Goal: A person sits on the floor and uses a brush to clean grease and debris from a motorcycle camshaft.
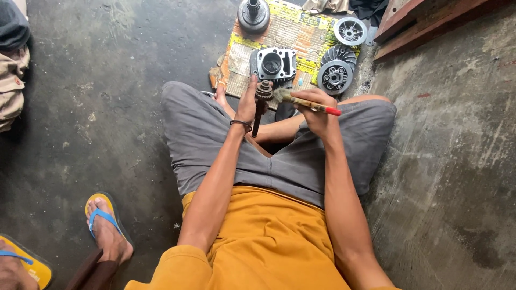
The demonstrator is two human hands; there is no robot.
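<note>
My left hand (248,102) grips a dark metal gear shaft (262,101), holding it upright over my lap with the toothed gear at the top. My right hand (318,110) holds a paintbrush (306,102) with a yellow and red handle. Its bristles touch the gear from the right. A black band circles my left wrist. I sit cross-legged on the floor in grey shorts and a mustard shirt.
A printed cardboard sheet (290,32) lies ahead, carrying a grey engine cylinder block (274,64), a round clutch part (253,13) and finned pulley discs (335,69). A wooden step (424,21) runs at the back right. Another person's feet in yellow-blue sandals (105,223) rest at the lower left.
</note>
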